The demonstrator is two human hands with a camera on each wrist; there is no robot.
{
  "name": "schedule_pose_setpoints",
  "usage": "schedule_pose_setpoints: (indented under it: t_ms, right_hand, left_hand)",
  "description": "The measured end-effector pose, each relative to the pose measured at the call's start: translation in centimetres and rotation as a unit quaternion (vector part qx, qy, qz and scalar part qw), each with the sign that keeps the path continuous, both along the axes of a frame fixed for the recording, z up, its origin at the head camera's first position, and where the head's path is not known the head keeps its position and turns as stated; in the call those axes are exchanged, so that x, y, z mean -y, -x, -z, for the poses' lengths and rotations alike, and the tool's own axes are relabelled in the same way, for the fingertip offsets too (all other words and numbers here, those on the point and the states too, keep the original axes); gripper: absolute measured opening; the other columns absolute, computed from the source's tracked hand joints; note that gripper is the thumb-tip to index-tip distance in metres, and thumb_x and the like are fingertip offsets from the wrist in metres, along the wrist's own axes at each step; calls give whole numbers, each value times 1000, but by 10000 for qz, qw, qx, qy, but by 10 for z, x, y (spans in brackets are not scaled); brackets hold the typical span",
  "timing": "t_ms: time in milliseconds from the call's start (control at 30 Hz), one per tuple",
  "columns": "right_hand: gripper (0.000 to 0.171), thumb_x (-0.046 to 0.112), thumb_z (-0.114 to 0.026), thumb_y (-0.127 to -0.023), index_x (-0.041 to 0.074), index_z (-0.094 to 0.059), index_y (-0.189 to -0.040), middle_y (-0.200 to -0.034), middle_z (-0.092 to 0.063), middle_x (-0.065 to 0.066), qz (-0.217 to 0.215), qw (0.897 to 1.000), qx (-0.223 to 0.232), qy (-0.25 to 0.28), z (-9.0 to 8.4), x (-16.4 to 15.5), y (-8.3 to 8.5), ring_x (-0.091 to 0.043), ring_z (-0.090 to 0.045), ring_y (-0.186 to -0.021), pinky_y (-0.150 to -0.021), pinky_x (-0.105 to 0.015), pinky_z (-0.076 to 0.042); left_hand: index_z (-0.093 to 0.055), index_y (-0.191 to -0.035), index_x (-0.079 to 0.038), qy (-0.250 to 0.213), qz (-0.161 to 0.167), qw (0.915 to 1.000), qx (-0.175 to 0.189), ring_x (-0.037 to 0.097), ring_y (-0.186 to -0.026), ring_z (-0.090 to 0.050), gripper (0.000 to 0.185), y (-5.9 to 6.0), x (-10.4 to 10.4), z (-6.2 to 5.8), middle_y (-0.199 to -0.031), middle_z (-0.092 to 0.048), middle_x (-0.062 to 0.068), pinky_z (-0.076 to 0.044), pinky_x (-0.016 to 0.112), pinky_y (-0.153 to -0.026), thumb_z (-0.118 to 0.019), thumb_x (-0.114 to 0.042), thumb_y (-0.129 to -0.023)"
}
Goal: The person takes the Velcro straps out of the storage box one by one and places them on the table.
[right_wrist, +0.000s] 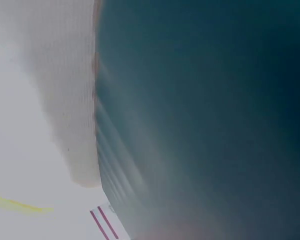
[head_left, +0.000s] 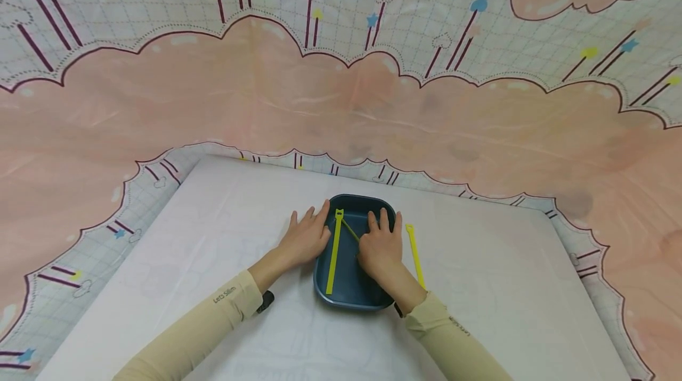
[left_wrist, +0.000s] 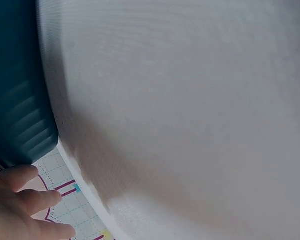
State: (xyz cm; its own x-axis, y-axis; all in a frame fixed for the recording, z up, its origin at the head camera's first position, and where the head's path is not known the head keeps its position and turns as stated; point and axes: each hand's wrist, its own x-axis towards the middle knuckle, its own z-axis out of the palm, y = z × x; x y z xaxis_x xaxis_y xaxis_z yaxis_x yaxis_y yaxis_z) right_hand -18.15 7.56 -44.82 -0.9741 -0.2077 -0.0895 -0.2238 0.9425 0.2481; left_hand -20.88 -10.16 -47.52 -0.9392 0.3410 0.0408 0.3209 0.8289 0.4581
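Yellow strap (head_left: pixel 334 251) lies lengthwise in the dark blue tray (head_left: pixel 346 298) at the middle of the white table (head_left: pixel 479 286). Left hand (head_left: pixel 303 238) rests flat, fingers spread, against the tray's left rim. Right hand (head_left: pixel 380 245) presses flat inside the tray, over a second strap (head_left: pixel 350 229). A third strap (head_left: pixel 414 254) lies on the table just right of the tray.

Small dark lettering reading "Let's Slim" printed on the left sleeve (head_left: pixel 224 294), near the cuff. More small dark print on the right sleeve (head_left: pixel 459 326), too tiny and skewed to read. No other legible text, numbers or signs anywhere.
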Motion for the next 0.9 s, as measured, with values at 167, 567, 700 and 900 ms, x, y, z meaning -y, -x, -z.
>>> schedule_pose_setpoints:
  t_ms: [167, 567, 700, 900]
  right_hand:
    - [19, 27, -65, -92, 15, -80, -90, -152, -40, -12, -78, 9993, -322, -152, -4, -1, -2, -38, -22, -145, -113, -64, -5]
    - [19, 13, -64, -90, 12, -80, -79, -146, -47, -15, -161, 9924, -1176, -324, -11, -11, -1, -40, -28, -142, -112, -64, -9]
    - [14, 15, -68, -88, 13, -80, -82, -148, -45, -16, -44, 9926, -1141, -405, -15, -14, 0, -40, -26, -142, -113, -64, -7]
    - [12, 12, -69, -87, 12, -81, -82, -148, -45, -16, -59, 9911, -1280, -353, -20, -20, 0, -41, -26, -142, -113, -63, -7]
  left_hand:
    - [-24, -154, -2, -9, 40, 10000, 18, 40, -142, -30, 59, 2, 0, -1, -148, -43, 20, -11, 68, -110, -40, -21, -101]
    - [-23, -154, -2, 36, 43, 10000, 46, 39, -142, -30, 60, 5, 0, -2, -148, -43, 20, -10, 67, -110, -41, -21, -101]
    - [-23, -155, -2, 98, 29, 9999, 43, 39, -142, -30, 60, 6, 0, -2, -148, -44, 20, -11, 67, -110, -41, -22, -101]
    - [-24, -154, -1, 74, 24, 10000, 21, 40, -141, -31, 60, 6, 0, -3, -147, -44, 21, -11, 68, -110, -42, -21, -100]
